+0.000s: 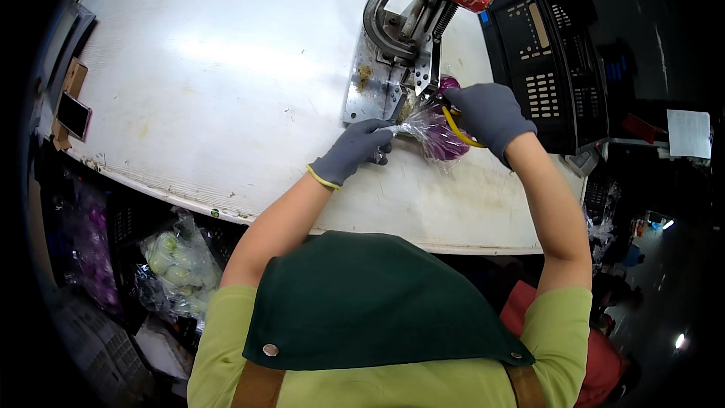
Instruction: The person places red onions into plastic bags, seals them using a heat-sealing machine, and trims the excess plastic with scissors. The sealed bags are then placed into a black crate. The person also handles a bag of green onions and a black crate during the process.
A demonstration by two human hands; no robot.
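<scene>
A clear plastic bag (425, 127) with purple produce (447, 141) inside lies at the base of a metal bag-clipping machine (391, 39). My left hand (359, 147), in a grey glove, grips the gathered, twisted end of the bag just in front of the machine's plate. Gloved likewise, my right hand (490, 116) is closed around a yellow-handled cutting tool (461, 130), whose dark head is at the bag near the machine's jaw. The fingers partly hide the tool, so its exact kind is unclear.
Black plastic crates (538, 62) stand right of the machine. A phone (74, 115) leans on cardboard at the left edge of the white table (215, 96). Below the table's left side are bagged pale green vegetables (175, 260) and bagged purple produce (93, 249).
</scene>
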